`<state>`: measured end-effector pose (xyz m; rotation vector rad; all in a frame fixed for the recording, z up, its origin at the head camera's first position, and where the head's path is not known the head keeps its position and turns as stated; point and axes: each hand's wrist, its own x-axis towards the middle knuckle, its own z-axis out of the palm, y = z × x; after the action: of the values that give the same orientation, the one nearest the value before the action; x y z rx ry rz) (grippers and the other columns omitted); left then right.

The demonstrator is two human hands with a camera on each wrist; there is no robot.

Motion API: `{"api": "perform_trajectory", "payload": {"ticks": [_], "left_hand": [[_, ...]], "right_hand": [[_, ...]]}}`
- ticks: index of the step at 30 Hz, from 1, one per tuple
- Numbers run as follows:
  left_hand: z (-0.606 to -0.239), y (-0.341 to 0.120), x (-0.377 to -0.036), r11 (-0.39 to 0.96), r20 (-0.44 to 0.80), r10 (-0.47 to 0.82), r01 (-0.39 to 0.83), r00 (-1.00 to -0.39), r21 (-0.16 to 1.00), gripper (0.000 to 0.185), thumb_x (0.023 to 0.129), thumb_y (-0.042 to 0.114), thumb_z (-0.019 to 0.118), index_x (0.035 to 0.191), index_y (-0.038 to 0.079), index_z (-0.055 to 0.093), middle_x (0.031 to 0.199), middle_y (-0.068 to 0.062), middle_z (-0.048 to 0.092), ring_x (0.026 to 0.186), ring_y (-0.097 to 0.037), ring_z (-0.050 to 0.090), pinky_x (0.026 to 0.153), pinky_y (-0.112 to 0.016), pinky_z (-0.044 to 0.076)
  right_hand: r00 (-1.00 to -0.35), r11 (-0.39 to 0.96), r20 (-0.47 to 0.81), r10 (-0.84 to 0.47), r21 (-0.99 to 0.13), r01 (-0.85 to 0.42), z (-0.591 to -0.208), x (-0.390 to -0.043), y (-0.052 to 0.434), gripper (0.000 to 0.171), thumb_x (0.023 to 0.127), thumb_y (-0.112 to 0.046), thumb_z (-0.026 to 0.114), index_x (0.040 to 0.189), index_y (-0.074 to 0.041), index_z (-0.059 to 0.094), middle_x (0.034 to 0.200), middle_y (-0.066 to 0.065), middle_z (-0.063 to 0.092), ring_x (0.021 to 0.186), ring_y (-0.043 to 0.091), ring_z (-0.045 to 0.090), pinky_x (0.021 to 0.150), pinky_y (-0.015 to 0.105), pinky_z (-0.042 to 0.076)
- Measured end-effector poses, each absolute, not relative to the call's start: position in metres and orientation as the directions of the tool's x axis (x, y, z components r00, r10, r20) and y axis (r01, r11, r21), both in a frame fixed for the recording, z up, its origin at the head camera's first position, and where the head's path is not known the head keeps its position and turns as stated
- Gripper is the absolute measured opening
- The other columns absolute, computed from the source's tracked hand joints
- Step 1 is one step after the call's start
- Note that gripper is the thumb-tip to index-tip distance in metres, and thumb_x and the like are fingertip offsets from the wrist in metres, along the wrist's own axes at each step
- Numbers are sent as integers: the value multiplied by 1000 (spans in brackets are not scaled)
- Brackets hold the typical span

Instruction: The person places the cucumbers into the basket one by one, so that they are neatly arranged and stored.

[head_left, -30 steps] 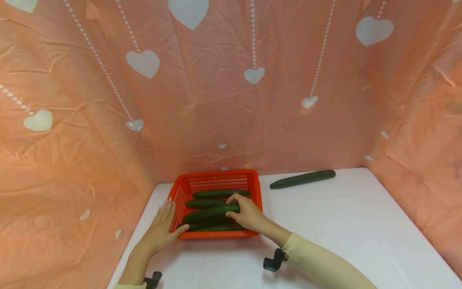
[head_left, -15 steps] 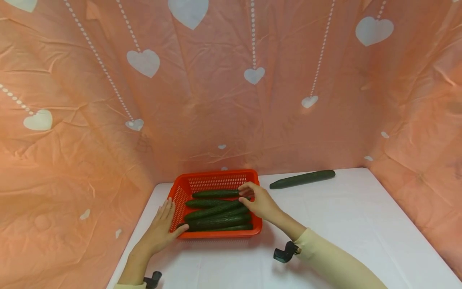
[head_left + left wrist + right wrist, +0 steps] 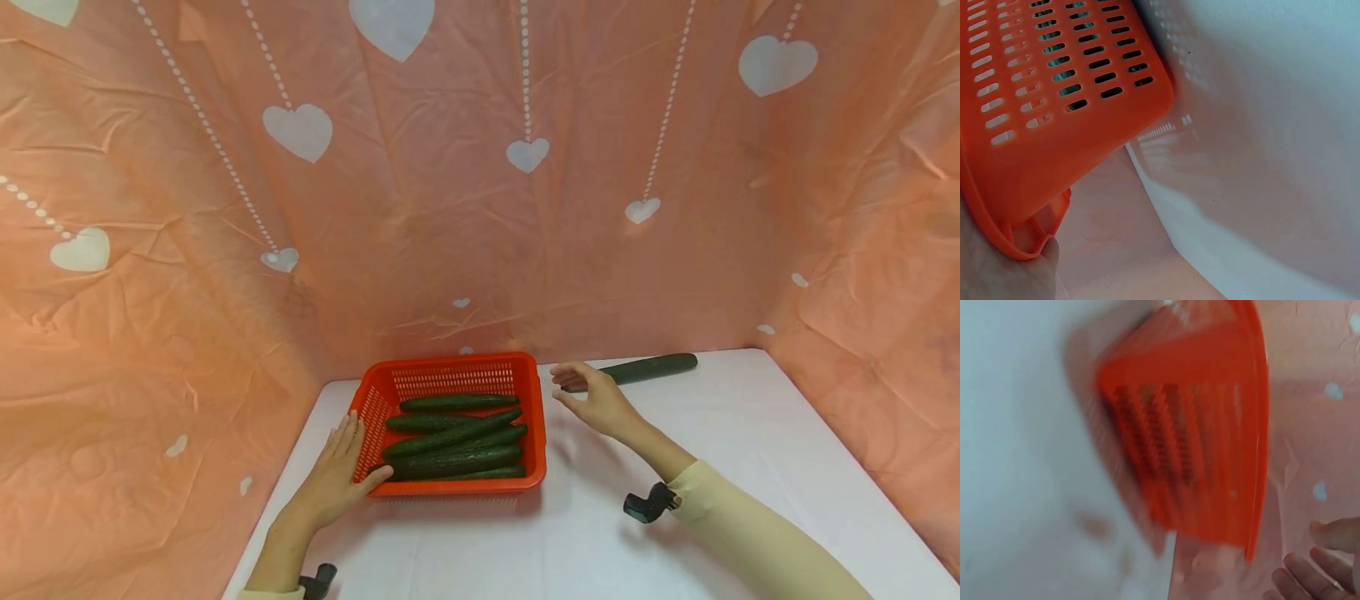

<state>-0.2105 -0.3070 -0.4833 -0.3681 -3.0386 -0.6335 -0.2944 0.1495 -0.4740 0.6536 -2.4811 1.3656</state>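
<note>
A red plastic basket (image 3: 454, 488) with slotted walls stands on the table and holds several dark green cucumbers (image 3: 457, 461), some lying across others. My left hand (image 3: 333, 475) rests on its left rim, fingers straight and thumb spread over the front corner; in the left wrist view part of that hand (image 3: 1013, 275) touches the rim. To the right of the basket, my right hand (image 3: 603, 407) is above the table with nothing in its loosely bent fingers. It hides the left end of a single cucumber (image 3: 656, 367) lying near the back edge; contact between them cannot be told.
A white cloth (image 3: 720, 450) covers the table. An orange-pink curtain (image 3: 480, 225) with white hearts encloses the back and both sides. Black wrist cameras (image 3: 651, 503) sit on both wrists.
My right hand has let go of a cucumber in the basket, risen over the right rim and moved right towards the lone cucumber. The left hand has not moved.
</note>
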Motion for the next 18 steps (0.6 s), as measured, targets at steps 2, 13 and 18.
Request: {"api": "perform_trajectory", "payload": {"ticks": [2, 13, 18], "left_hand": [[-483, -307, -210, 890, 62, 226, 232, -972, 393, 107, 102, 60, 65, 167, -9, 17, 178, -26, 1, 164, -49, -3, 131, -66, 6], [-483, -307, -210, 892, 68, 232, 240, -970, 384, 107, 101, 61, 65, 167, -9, 17, 178, -27, 2, 164, -48, -1, 131, -66, 6], [-483, -308, -210, 889, 71, 233, 242, -970, 389, 107, 101, 61, 65, 167, -9, 17, 178, -27, 2, 164, -49, -2, 131, -64, 5]], "right_hand": [[-874, 479, 402, -271, -732, -485, -475, -297, 161, 38, 96, -2, 80, 131, 2, 67, 123, 19, 75, 111, 38, 73, 103, 56, 58], [-884, 592, 369, -288, -656, -467, -485, -317, 234, 41, 98, -8, 79, 135, 2, 64, 133, 23, 70, 123, 46, 67, 108, 62, 53], [-880, 614, 381, -284, -632, -472, -489, -328, 263, 42, 97, -7, 80, 133, 7, 64, 132, 28, 70, 124, 50, 64, 109, 65, 50]]}}
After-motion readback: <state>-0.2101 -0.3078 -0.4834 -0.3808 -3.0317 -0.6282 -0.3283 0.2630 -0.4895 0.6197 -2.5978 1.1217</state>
